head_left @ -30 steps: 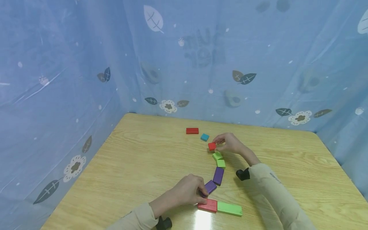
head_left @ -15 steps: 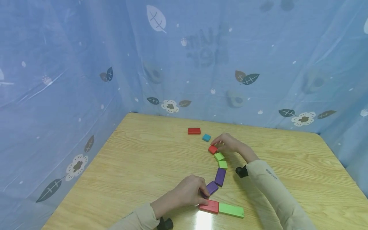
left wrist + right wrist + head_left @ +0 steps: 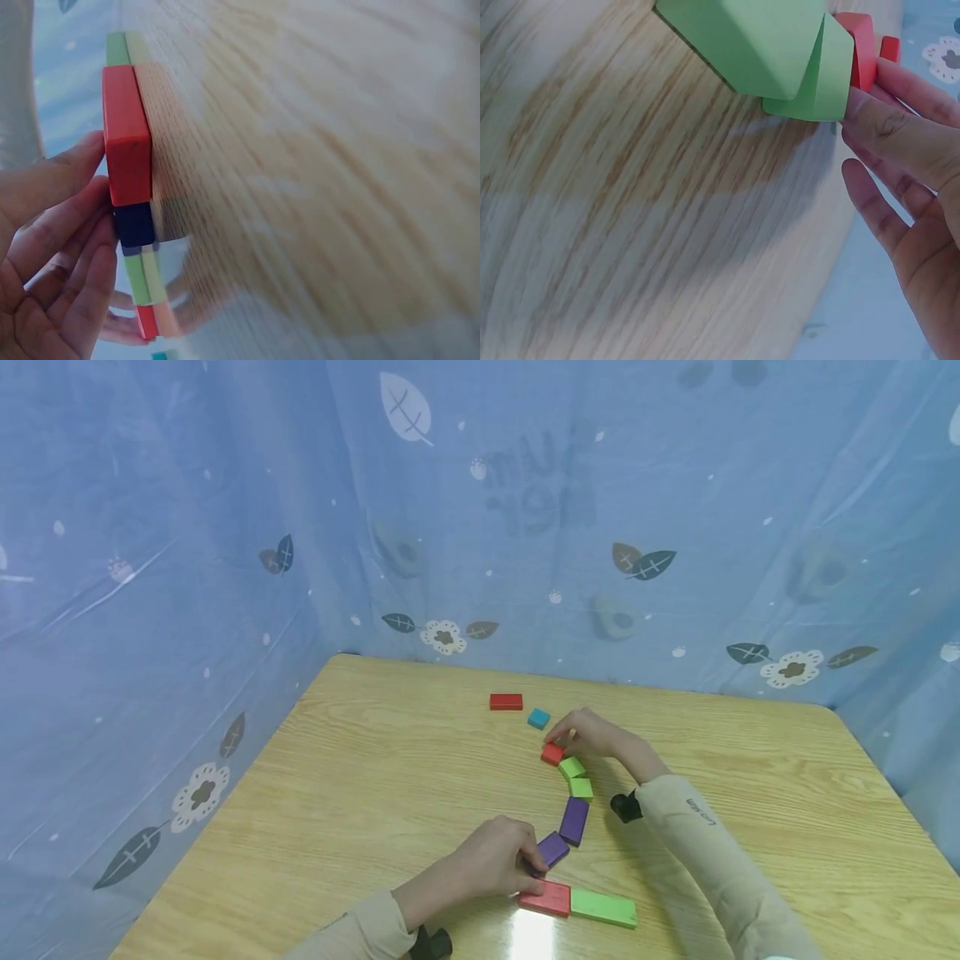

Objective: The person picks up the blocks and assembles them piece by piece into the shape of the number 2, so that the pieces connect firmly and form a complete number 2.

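A curved row of blocks lies on the wooden table. My left hand (image 3: 495, 857) has its thumb on the red block (image 3: 551, 899) and its fingers at the lower purple block (image 3: 552, 851); the left wrist view shows the thumb against the red block (image 3: 126, 135). A long green block (image 3: 603, 908) adjoins that red one. My right hand (image 3: 596, 734) pinches a small red block (image 3: 552, 753) at the upper part of the curve, beside a light green block (image 3: 572, 767). In the right wrist view, the right hand's thumb is next to the green block (image 3: 829, 75).
Another light green block (image 3: 581, 787) and an upper purple block (image 3: 574, 821) continue the curve. Beyond the right hand's block lie a small blue block (image 3: 538, 719) and a red block (image 3: 506, 702). A patterned blue curtain (image 3: 480, 527) stands behind the table (image 3: 337, 760).
The small red block in my right hand has come down and toward me, close to the upper light green block. My left hand stays at the near red and purple blocks.
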{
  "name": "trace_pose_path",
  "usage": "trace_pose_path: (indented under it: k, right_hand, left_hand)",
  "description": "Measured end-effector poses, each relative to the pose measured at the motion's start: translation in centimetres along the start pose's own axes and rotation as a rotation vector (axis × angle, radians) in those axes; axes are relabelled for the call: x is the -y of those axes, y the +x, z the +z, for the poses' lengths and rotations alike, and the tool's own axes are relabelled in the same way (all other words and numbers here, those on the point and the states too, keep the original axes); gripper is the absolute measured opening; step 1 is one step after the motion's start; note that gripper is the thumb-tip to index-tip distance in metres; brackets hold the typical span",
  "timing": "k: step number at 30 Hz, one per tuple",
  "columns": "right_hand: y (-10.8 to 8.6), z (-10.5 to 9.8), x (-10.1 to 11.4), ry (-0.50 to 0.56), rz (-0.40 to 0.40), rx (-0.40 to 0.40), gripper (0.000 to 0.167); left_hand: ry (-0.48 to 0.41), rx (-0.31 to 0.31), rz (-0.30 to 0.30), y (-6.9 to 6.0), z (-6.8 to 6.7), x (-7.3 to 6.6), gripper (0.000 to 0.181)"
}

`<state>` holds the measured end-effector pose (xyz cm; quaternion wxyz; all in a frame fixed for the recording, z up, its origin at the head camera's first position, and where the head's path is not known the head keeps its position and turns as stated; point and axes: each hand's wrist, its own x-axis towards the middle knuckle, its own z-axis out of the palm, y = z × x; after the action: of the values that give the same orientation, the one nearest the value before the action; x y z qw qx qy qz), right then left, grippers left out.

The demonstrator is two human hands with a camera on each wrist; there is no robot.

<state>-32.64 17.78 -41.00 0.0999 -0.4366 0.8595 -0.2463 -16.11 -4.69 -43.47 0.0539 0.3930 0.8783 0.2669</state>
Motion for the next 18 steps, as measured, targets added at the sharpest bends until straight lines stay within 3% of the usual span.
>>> trace_pose_path:
  k: [18]
  right_hand:
    - [-0.46,-0.27,-0.29,-0.020,0.027,-0.024,0.030]
  left_hand:
    - [0.003,0.009,-0.017,0.06,-0.06,-0.02,0.018]
